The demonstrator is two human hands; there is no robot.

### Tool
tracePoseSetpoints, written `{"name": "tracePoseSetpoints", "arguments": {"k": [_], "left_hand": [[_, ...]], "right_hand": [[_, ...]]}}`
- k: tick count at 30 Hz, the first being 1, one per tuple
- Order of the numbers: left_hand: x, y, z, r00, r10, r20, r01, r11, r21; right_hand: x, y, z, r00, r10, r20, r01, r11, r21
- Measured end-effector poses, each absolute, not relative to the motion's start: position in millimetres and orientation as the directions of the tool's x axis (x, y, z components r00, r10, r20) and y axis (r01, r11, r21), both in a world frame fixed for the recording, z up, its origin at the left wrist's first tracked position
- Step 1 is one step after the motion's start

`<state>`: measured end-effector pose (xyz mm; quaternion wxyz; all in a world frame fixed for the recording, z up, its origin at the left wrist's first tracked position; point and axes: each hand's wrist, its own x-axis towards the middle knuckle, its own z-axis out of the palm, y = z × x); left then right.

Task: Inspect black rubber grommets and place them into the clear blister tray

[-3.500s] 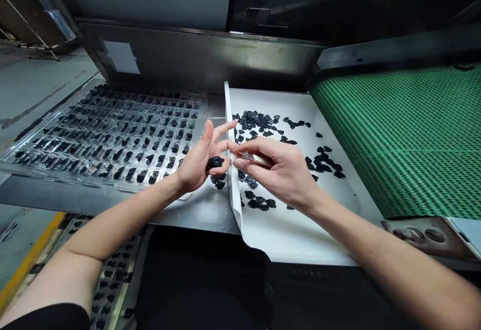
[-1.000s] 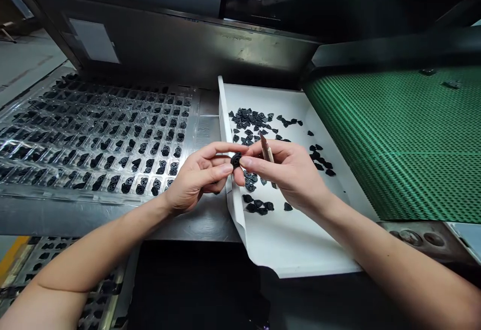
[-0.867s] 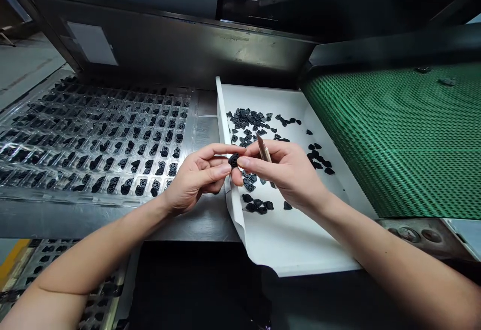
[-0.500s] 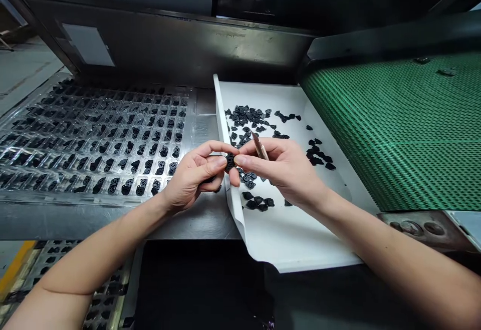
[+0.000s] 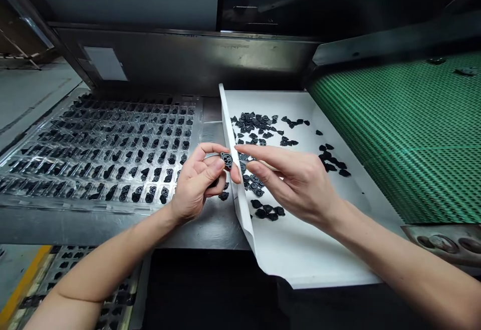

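Two bare hands face each other: the left hand (image 5: pixel 196 184) pinches one round black part (image 5: pixel 226 159) between thumb and fingers, its openwork face showing, with a second dark piece (image 5: pixel 214 183) partly hidden in the curled fingers. The right hand (image 5: pixel 302 180) is just beside that part, thumb and forefinger parted at the tips; whether it holds anything I cannot tell. Below it lies one white tray (image 5: pixel 319 265), with a dense heap of black pieces (image 5: pixel 250 121), too overlapped to count, beyond the fingertips, and a cluster of about five (image 5: pixel 268 209) nearer the wearer. Just right of the left hand, about two pieces (image 5: pixel 224 196) lie on the metal bench (image 5: pixel 203 230). Left of that hand sits one clear tray (image 5: pixel 108 154) of many filled rows. Beyond the right hand, one green belt (image 5: pixel 406 134) carries two dark objects (image 5: pixel 466 71).
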<state>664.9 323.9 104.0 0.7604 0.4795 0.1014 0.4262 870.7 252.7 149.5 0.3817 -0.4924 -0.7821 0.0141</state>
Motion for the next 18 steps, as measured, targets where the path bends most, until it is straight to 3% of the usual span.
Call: {"name": "tracePoseSetpoints", "arguments": {"k": [18], "left_hand": [[664.9,323.3,99.8,0.620,0.715,0.323,-0.585,0.147,0.798]], "right_hand": [[869.0,253.9,145.9,-0.289,0.735,0.613,0.703,0.598,-0.386]]}}
